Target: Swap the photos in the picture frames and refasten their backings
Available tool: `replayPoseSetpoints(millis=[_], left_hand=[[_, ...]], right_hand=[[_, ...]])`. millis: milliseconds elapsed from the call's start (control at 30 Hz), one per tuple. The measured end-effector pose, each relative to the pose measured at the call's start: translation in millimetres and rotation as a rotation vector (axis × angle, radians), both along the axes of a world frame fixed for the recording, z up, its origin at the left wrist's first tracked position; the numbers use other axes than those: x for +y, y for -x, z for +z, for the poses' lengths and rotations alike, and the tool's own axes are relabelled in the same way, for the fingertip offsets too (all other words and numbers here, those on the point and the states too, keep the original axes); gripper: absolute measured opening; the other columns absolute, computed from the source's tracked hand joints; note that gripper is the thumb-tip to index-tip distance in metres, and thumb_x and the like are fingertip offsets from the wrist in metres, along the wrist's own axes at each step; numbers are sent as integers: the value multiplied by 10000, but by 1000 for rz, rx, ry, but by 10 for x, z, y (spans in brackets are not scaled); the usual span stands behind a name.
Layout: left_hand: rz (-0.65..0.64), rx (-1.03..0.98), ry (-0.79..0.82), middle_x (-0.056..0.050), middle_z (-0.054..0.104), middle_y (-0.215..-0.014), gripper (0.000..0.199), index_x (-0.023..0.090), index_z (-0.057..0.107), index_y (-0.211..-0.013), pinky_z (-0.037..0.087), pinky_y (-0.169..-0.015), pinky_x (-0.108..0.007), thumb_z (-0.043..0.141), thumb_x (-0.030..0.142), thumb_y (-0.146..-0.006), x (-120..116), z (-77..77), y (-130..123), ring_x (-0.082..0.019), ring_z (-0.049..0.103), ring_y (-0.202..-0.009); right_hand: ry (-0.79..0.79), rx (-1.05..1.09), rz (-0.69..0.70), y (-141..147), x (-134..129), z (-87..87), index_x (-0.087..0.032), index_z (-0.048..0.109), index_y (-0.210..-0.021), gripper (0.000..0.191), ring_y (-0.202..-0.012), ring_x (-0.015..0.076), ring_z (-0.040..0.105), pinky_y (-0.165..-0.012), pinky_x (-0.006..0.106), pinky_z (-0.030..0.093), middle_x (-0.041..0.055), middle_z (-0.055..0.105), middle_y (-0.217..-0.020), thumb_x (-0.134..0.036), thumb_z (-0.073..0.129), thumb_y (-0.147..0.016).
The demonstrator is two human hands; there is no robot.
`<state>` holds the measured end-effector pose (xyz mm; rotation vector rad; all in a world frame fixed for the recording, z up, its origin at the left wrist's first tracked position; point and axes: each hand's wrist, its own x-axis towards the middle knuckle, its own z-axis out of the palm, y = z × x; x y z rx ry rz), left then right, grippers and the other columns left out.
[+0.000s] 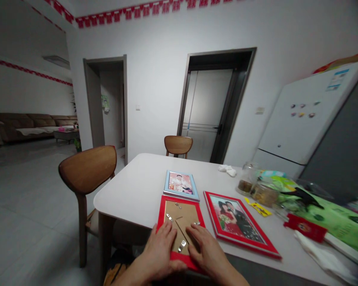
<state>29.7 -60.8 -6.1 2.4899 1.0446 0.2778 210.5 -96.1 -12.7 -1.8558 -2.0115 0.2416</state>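
Note:
Face down at the table's near edge lies a red picture frame (163,206), its brown backing board (181,212) held by small metal clips (178,205). My left hand (159,248) rests on its left side, fingers stretched over the border and board. Across from it, my right hand (207,248) lies on the right side, fingers extended near a clip. Just beyond sits a light blue photo frame (181,184), picture up. To the right is a larger red photo frame (240,222) showing a couple.
The white table (128,190) holds glass jars (264,192), a yellow packet (258,207), a red packet (306,227), a green bag (343,226) and crumpled tissue (227,171) at right. Wooden chairs (91,169) stand left and behind. A white fridge (304,119) is at right.

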Motion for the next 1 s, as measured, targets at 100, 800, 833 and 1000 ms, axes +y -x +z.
replayPoseSetpoints(millis=[100, 800, 833, 1000], left_hand=[[-11, 7, 15, -124, 169, -1372, 963, 158, 234, -1288, 97, -1010, -449, 648, 559, -516, 33, -31, 44, -255, 138, -1251], [-27, -21, -143, -90, 372, -1292, 533, 186, 527, -987, 123, -1012, -355, 654, 498, -573, 12, -96, 61, -201, 284, -1205], [-27, -25, -154, -90, 373, -1291, 517, 184, 527, -983, 120, -1013, -349, 648, 491, -586, 10, -98, 63, -197, 283, -1205], [-12, -4, -139, -87, 363, -1298, 485, 188, 509, -1010, 132, -1008, -361, 622, 452, -619, 10, -85, 68, -197, 292, -1200]], right_hand=[[-21, 36, 30, 42, 14, -22, -122, 497, -1131, 498, -1077, 194, 450, -940, 314, 314, 113, 523, -1150, -204, 437, -643], [20, -119, 361, 101, -229, 160, -302, 567, -1023, 389, -1130, 258, 340, -937, 421, 244, 43, 451, -1218, -364, 568, -639], [20, -120, 352, 86, -225, 135, -302, 561, -1031, 400, -1140, 258, 329, -946, 427, 229, 40, 446, -1226, -328, 571, -632], [-22, -79, 340, -3, -191, -28, -303, 516, -1094, 468, -1170, 251, 308, -969, 419, 219, 31, 414, -1264, -302, 567, -629]])
